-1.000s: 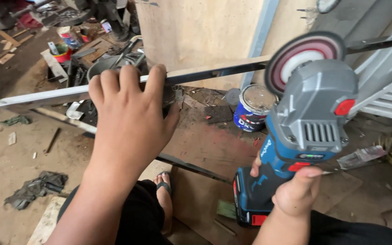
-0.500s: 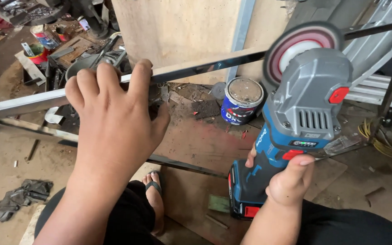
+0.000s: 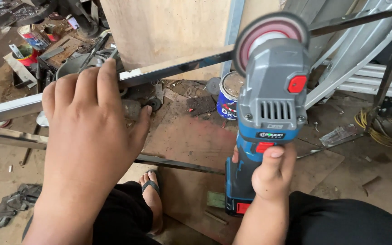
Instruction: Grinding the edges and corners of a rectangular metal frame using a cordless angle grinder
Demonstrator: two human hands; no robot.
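At the workshop floor, seen from the head camera, we noted the following.

Left hand: our left hand (image 3: pixel 89 118) lay palm-down over the shiny metal bar (image 3: pixel 178 67), fingers curled across its top and thumb stretched toward the right; it gripped the bar firmly.

Right hand: our right hand (image 3: pixel 271 174) was wrapped tight around the handle of the cordless angle grinder (image 3: pixel 268 113), thumb pressed just beneath the red switch.

Grinder: it stood upright, grey head uppermost, its round disc (image 3: pixel 271 34) meeting the bar where the bar ran up toward the right.

Bar: it slanted from the left edge of the floor up to the top right, passing under the left hand, well left of the right hand.

Nearby: a paint can (image 3: pixel 230 95) stood just left of the grinder; our foot in a sandal (image 3: pixel 150 197) rested between the hands; yellow cable (image 3: pixel 386 129) lay at the right edge.
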